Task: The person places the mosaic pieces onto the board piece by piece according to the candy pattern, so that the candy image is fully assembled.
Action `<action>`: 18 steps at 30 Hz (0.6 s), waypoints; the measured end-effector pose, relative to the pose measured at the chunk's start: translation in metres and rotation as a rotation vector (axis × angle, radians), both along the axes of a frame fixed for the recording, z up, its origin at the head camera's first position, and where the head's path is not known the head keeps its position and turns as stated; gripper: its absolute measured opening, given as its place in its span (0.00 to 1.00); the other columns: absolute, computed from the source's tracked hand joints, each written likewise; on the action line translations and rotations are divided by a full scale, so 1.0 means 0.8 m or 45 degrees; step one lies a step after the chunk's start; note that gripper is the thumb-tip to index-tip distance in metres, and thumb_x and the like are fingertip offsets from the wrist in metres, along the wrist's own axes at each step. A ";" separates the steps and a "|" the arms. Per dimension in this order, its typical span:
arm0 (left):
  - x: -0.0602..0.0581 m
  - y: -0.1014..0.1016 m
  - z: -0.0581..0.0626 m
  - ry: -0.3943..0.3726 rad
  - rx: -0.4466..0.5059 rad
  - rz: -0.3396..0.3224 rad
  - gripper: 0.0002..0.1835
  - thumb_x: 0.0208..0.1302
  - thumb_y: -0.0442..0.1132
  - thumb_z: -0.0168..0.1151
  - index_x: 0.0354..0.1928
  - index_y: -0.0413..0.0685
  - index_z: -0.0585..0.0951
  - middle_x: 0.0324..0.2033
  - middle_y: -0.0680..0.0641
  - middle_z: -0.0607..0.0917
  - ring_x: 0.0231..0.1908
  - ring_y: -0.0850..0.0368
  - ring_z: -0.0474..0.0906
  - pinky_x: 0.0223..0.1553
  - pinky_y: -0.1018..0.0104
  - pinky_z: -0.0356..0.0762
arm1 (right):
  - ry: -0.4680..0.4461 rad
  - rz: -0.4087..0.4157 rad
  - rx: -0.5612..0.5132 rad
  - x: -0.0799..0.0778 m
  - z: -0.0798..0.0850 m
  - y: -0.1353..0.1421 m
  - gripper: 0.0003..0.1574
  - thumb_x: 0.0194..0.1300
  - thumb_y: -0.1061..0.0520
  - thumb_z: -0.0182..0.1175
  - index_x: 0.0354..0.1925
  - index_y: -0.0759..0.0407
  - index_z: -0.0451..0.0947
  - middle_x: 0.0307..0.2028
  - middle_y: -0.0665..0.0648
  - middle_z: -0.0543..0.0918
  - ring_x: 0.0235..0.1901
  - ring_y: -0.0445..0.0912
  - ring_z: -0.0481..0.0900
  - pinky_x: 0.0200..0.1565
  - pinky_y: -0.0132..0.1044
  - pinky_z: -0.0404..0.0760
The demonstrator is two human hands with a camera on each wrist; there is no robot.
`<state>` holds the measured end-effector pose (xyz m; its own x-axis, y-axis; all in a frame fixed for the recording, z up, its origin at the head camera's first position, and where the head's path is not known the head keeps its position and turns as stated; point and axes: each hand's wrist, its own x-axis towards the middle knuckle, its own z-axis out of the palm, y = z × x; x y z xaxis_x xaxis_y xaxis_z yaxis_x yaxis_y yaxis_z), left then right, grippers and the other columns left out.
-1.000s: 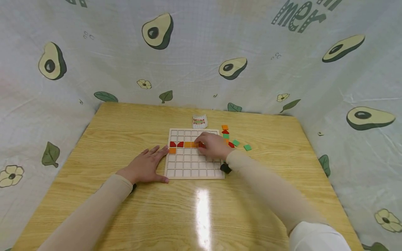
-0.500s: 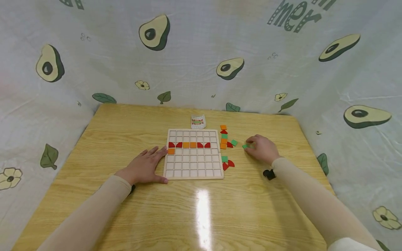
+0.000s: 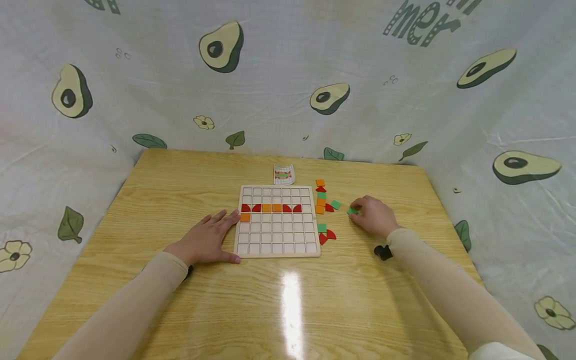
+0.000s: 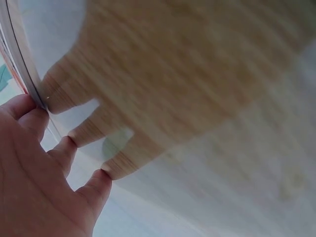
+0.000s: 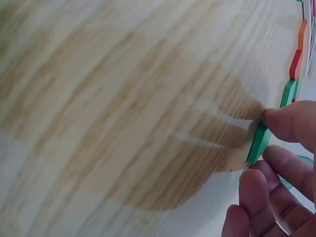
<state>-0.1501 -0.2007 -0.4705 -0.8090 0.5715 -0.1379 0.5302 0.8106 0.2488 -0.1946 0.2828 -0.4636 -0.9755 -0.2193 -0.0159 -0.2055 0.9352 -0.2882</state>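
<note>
A pale wooden grid board (image 3: 264,243) lies mid-table, with red quarter-round tiles (image 3: 286,208) and orange square tiles (image 3: 272,207) set in one row and another orange tile (image 3: 245,217) below at the left. Fingers spread, my left hand (image 3: 208,238) rests on the table against the board's left edge. In the left wrist view its fingertips (image 4: 104,173) touch the tabletop. Right of the board, my right hand (image 3: 374,216) pinches a green square tile (image 5: 259,140) between thumb and fingers, low at the table. The tile (image 3: 352,211) partly shows beyond the fingertips in the head view.
Loose orange (image 3: 320,183), red (image 3: 331,234) and green (image 3: 336,204) tiles lie along the board's right side. A small printed pattern card (image 3: 284,175) sits behind the board. A patterned cloth (image 3: 279,70) hangs at the table's back and sides.
My right hand has left a red tile on the board and moved right to the green tile. Its fingers have shifted slightly on that tile since. The left hand stays at the board's edge.
</note>
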 end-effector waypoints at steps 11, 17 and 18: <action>0.001 0.000 0.003 -0.014 0.002 0.002 0.64 0.48 0.80 0.61 0.79 0.47 0.54 0.77 0.47 0.54 0.75 0.41 0.47 0.69 0.36 0.49 | -0.031 0.023 -0.025 -0.002 -0.005 0.011 0.21 0.64 0.49 0.66 0.51 0.58 0.84 0.43 0.57 0.82 0.38 0.52 0.82 0.39 0.52 0.82; 0.001 0.000 0.004 -0.015 -0.001 0.001 0.65 0.48 0.80 0.61 0.79 0.46 0.55 0.77 0.47 0.54 0.75 0.41 0.48 0.69 0.36 0.49 | -0.069 0.058 -0.065 -0.004 -0.005 0.015 0.19 0.63 0.52 0.67 0.51 0.58 0.85 0.40 0.55 0.82 0.35 0.49 0.81 0.39 0.50 0.81; 0.002 0.000 0.004 -0.015 0.004 0.000 0.64 0.48 0.79 0.61 0.78 0.46 0.55 0.77 0.46 0.54 0.75 0.40 0.48 0.69 0.36 0.50 | -0.068 0.067 -0.067 -0.005 -0.005 0.016 0.19 0.63 0.52 0.67 0.51 0.58 0.85 0.40 0.55 0.82 0.36 0.49 0.81 0.40 0.50 0.81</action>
<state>-0.1488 -0.2006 -0.4673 -0.8070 0.5722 -0.1458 0.5274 0.8096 0.2576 -0.1982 0.2953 -0.4675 -0.9606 -0.2724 -0.0547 -0.2373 0.9068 -0.3484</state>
